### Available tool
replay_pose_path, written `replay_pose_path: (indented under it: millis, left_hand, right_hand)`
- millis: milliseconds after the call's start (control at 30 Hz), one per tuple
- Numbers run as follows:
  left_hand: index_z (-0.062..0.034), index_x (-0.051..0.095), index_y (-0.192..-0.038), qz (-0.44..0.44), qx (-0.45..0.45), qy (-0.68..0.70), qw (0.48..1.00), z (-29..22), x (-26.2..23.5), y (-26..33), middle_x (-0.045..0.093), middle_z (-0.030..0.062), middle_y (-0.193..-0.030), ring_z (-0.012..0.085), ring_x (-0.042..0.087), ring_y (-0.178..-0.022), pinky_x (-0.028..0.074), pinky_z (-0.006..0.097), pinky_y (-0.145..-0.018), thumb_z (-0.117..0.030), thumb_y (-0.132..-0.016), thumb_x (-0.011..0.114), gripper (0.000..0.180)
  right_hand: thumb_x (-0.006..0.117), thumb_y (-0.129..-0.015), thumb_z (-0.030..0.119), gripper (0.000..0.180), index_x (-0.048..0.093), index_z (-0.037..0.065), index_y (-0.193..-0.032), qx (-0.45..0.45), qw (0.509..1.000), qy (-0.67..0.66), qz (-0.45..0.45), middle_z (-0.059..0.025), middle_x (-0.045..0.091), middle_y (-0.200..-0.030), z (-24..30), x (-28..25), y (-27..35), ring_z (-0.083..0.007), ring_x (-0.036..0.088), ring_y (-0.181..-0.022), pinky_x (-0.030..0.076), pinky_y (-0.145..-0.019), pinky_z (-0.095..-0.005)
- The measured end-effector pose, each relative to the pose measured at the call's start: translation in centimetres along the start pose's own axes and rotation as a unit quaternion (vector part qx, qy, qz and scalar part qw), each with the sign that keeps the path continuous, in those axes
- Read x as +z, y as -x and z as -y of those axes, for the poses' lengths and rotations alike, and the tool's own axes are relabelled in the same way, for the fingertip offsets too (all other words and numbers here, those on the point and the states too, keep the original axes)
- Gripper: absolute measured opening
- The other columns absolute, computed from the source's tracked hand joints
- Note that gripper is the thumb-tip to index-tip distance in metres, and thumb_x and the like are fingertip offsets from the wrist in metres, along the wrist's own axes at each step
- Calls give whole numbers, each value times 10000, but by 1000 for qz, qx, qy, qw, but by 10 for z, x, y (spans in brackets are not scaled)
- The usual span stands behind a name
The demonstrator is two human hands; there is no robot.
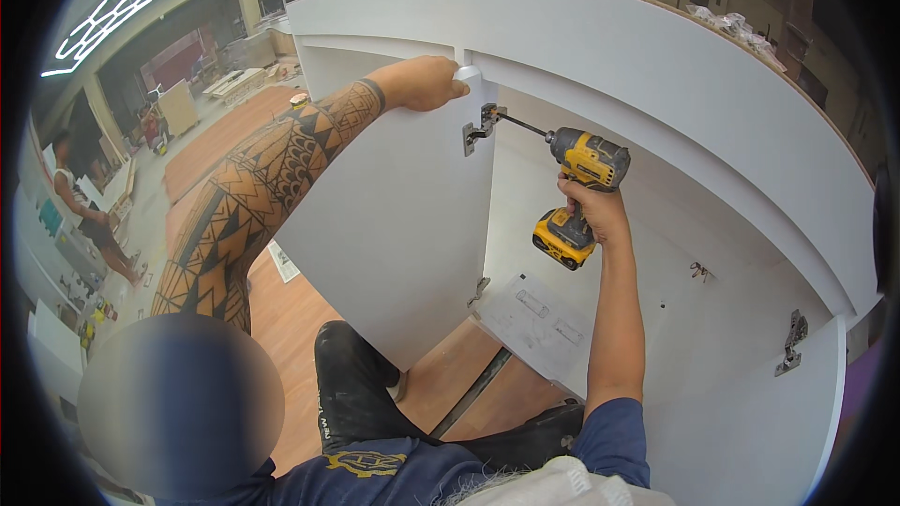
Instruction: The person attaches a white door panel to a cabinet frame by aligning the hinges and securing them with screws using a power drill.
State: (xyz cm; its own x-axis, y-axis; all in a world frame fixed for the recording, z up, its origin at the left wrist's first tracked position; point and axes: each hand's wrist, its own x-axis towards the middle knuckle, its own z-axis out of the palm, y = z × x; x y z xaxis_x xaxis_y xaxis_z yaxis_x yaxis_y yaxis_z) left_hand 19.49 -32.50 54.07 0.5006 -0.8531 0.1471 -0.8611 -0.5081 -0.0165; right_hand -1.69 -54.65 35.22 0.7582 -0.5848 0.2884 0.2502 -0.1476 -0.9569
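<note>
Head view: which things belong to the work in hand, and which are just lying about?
In use:
- yellow cordless drill, in the right hand
- top hinge, at the bit's tip
- white cabinet door, steadied by the left hand

Lying about:
- paper sheet
- right door's hinge

Smooth matt white laminate door point(394, 225); bare metal hinge point(478, 126); yellow-black plastic drill point(581, 187); wooden floor point(291, 319) at 7 o'clock.
</note>
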Motion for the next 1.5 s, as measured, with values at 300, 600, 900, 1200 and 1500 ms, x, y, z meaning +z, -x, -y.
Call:
replay_pose_path:
  millis: [300,600,900,1200,1500]
  left_hand:
    - [78,608,-1281,-46,43,-26,998,15,3,1,699,314,-1167,480,655,-1124,501,504,-1005,-380,-1059,532,515]
    - [26,706,-1145,-49,-32,-144,988,-31,-38,30,734,266,-1126,438,701,-1075,551,508,-947,-402,-1022,578,464]
    - [-43,734,-1167,-297,236,-52,924,-138,-168,-15,757,183,-1064,400,703,-965,558,468,-892,-272,-962,611,331]
    - [-36,785,-1169,-113,274,-120,947,-171,-190,-89,795,171,-1034,289,752,-917,574,416,-884,-234,-964,658,312]
    - [-37,803,-1078,-167,205,-71,962,-207,-179,-51,786,122,-896,203,724,-806,584,358,-791,-109,-869,719,237]
  right_hand:
    - [781,-855,44,240,698,9,-1078,-31,989,-128,-69,-32,676,-814,-23,18,9,-114,583,-570,494,-526,-286]
    - [699,-908,4,283,669,-29,-1187,-65,925,-285,-245,-60,644,-857,-95,-19,119,-131,568,-603,491,-537,-304]
    - [707,-871,-45,216,645,17,-1068,49,910,-280,-302,-56,668,-895,-146,-41,166,-144,585,-546,471,-471,-308]
    - [709,-883,-18,224,662,13,-1099,19,907,-269,-324,-56,676,-910,-149,-46,155,-128,578,-563,471,-491,-294]
    - [716,-879,-7,209,673,-5,-1083,50,910,-255,-324,-48,654,-837,-140,-46,162,-117,564,-557,474,-500,-285]
